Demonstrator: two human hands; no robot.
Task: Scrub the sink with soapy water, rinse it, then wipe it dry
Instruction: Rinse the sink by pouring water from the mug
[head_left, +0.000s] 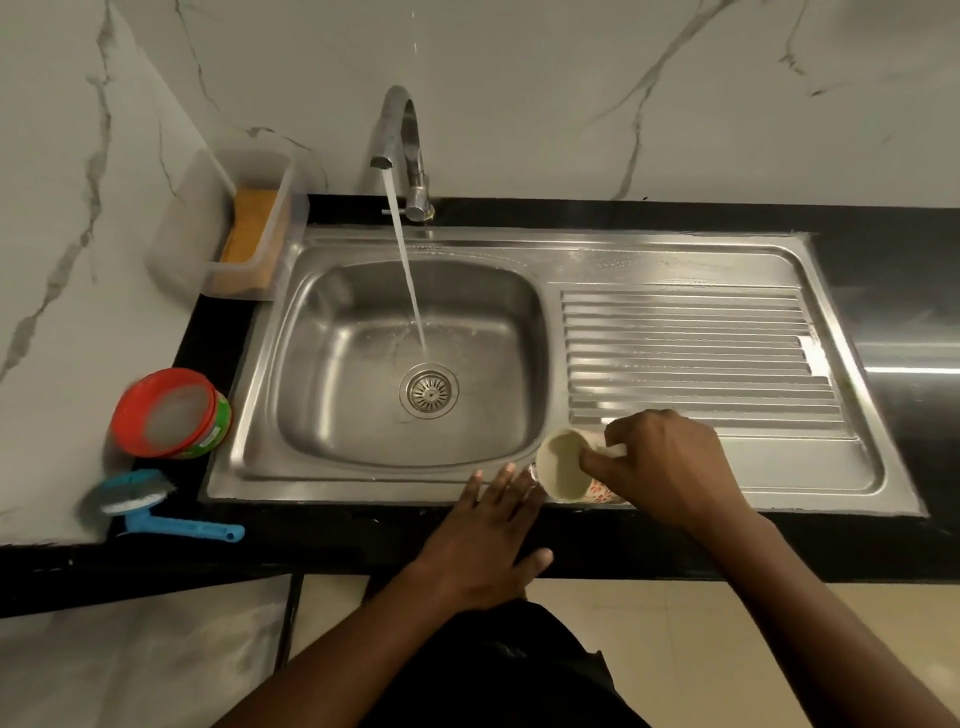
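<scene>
A steel sink (332, 470) with a ribbed drainboard (696, 358) is set in a black counter. Water runs from the curved tap (400, 135) down beside the drain (429, 391). My right hand (670, 467) grips a cream cup (563, 465) with an orange pattern, tipped on its side at the sink's front rim, mouth facing left. My left hand (488, 540) lies flat with straight fingers on the front counter edge, fingertips near the cup.
A blue scrub brush (150, 506) lies at the front left. Behind it stands a red-lidded green tub (171, 413). A clear plastic box (244, 228) with a yellow sponge (249, 228) sits left of the tap. Marble wall rises behind.
</scene>
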